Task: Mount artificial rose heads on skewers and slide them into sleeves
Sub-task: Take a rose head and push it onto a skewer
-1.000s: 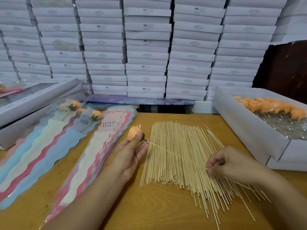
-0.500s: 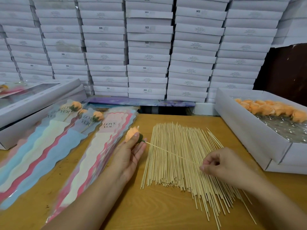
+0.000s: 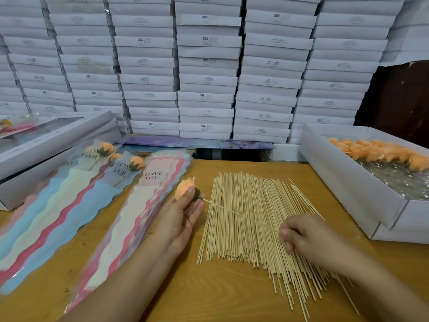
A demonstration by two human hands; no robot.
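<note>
My hands are apart, both busy: left hand (image 3: 180, 219) palm-up, fingertips pinching an orange rose head (image 3: 185, 191) by its green base, over the surface (image 3: 209, 296) just left of the skewer pile; right hand (image 3: 306, 240) curled, pinching the far end of one skewer (image 3: 239, 215). That skewer runs diagonally from my right fingers up to the rose's green base, tip meeting it; how deep it sits I can't tell. It lies above the loose pile of bamboo skewers (image 3: 255, 219) fanned across the middle of the wooden surface. Left of my left hand, a stack of empty "LOVE YOU" sleeves (image 3: 144, 219), pink and white wavy print. Further left, blue-pink sleeves (image 3: 46, 219) with finished roses (image 3: 135, 162) already inside, heads up near the top. Right edge: open white box (image 3: 362, 196) holding a row of orange rose heads (image 3: 380, 152) at its far side, clear plastic below. Left: long white windowed boxes (image 3: 53, 145). Behind, wall of stacked white cartons (image 3: 206, 66).
</note>
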